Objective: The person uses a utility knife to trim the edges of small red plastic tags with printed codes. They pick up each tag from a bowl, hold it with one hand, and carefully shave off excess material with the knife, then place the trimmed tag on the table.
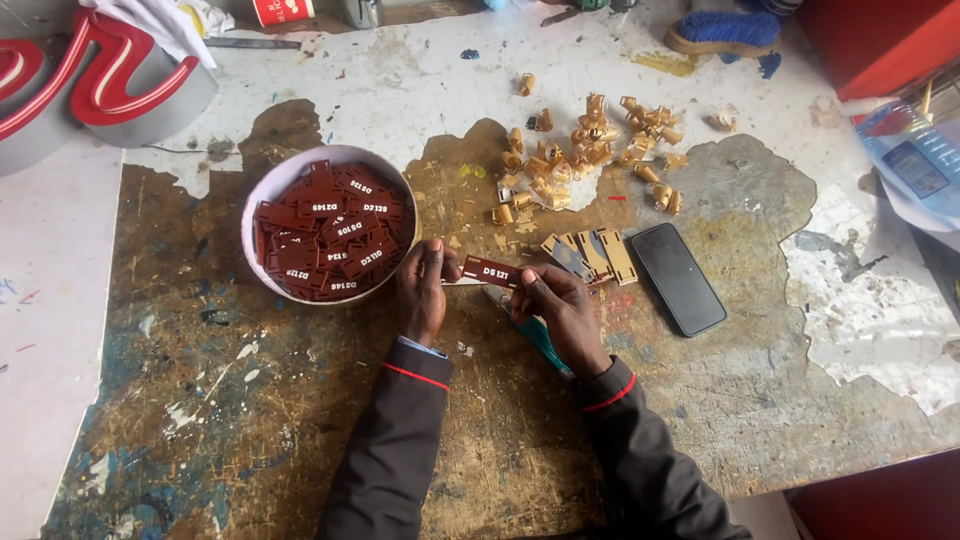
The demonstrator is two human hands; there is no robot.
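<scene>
Fingers (437,262) of the left hand (422,290) pinch one end of a small dark-red rectangular tag (489,271); fingers of the right hand (560,305) pinch the other end. Tag held level just above the table (300,400), between the two hands, pale lettering upward.

Handling, as a judgement: grip by the edges only, keep the printed face clear of the thumbs, and hold the left end steady while the right works.

- Teal-handled tool (540,340): lies under the right hand; blade end hidden.
- White round tub (262,190): just left of the left hand, filled with like red tags.
- Tan backing pieces (600,255): flat, just beyond the right hand.
- Curled tan peelings (590,145): scattered heap, farther back.
- Black phone (678,277): face up, right of the backing pieces.
- Blue brush (722,32): far edge.
- Red and grey sign letter (100,85): far left corner.
</scene>
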